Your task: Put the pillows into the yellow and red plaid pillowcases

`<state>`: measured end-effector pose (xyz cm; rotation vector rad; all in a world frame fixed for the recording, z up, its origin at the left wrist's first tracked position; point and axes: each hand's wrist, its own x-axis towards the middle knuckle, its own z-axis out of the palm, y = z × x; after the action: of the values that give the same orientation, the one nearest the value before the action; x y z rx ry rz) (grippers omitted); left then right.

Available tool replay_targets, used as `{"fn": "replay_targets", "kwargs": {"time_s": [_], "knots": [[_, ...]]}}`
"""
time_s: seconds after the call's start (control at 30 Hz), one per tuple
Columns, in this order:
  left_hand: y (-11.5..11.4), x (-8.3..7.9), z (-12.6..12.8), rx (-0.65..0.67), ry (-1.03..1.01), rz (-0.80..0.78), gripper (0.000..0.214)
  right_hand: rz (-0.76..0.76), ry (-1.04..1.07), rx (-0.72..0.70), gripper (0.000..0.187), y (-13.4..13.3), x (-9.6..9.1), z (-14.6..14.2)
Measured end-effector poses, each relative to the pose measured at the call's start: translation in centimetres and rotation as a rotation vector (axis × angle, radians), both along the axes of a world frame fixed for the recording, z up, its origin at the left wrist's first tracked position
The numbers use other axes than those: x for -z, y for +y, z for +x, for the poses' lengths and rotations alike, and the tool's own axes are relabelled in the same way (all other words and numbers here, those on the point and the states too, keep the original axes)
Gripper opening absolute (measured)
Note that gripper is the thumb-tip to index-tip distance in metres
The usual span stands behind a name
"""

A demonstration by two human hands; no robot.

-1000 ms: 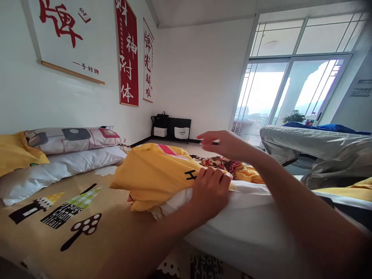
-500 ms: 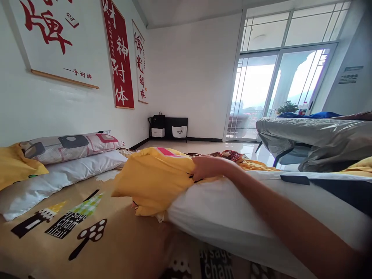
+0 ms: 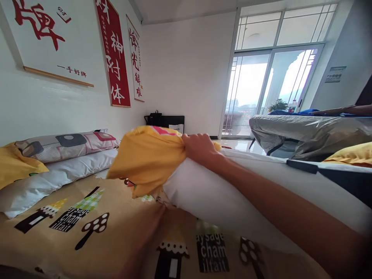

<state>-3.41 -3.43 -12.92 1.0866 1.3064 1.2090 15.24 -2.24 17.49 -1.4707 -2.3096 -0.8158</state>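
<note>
My right hand (image 3: pixel 198 148) is closed in a fist on the bunched edge of a yellow pillowcase (image 3: pixel 148 157) with a pink patch. The pillowcase covers the far end of a long white pillow (image 3: pixel 203 193), which lies on the bed under my right forearm. The end held by my hand is lifted a little off the tan printed bedsheet (image 3: pixel 87 236). My left hand does not show; it may be hidden beneath the pillow.
Two pillows, one patterned (image 3: pixel 64 143) and one white (image 3: pixel 55 174), lie stacked at the left against the wall. A grey covered bed (image 3: pixel 305 133) stands at the right, with another person's arm (image 3: pixel 338 110) on it. Glass doors (image 3: pixel 261 89) are at the back.
My right hand came down and gripped the yellow pillowcase, then pulled it up and toward me along the white pillow. My left hand dropped out of sight.
</note>
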Motion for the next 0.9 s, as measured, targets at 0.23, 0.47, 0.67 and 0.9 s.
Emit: {"fn": "replay_targets", "kwargs": {"time_s": [0.23,0.47,0.67,0.9], "knots": [[4.6,-13.3,-1.5,-0.209,-0.248,0.460,0.050,0.498,0.527,-0.041,0.028,-0.8,-8.8,3.4],[3.2,-29.4,-5.2,-0.695,0.132,1.143,0.061,0.419,0.891,-0.206,0.044,3.3,-5.3,6.2],[2.9,-29.1,-6.0,-0.760,0.537,0.998,0.045,-0.074,1.039,-0.189,0.047,8.1,2.3,6.2],[4.8,-30.0,-8.6,-1.009,0.819,0.971,0.010,0.002,1.131,-0.289,0.056,7.5,6.7,3.2]]}}
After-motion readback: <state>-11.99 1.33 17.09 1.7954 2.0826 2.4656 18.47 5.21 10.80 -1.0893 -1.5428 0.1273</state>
